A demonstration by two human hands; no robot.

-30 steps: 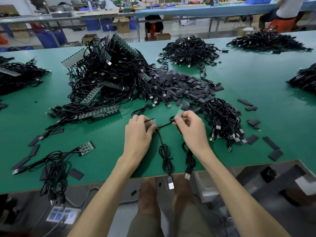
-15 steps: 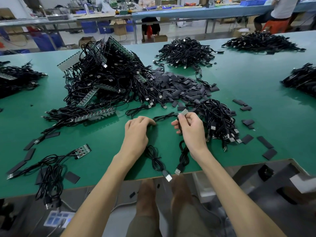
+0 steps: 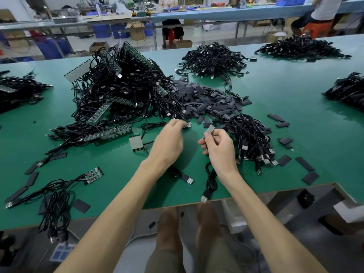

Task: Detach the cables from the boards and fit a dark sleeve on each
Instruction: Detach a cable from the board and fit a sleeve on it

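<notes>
The right hand (image 3: pixel 220 150) pinches the cable (image 3: pixel 211 181) just under its grey board tip (image 3: pixel 209 129), which points up and far. The left hand (image 3: pixel 169 142), fingers (image 3: pixel 177 124) loosely curled and seemingly empty, is the nearer to the dark sleeve pile (image 3: pixel 199 101), which lies just beyond it.

green table (image 3: pixel 295 107) | far blue bench (image 3: pixel 216 13) | cardboard box (image 3: pixel 137 31) | blue crates (image 3: pixel 101 30) | orange stool (image 3: pixel 317 29)

Electronics factory: long green workbenches (image 3: pixel 295 107), cable piles (image 3: pixel 214 58).
</notes>
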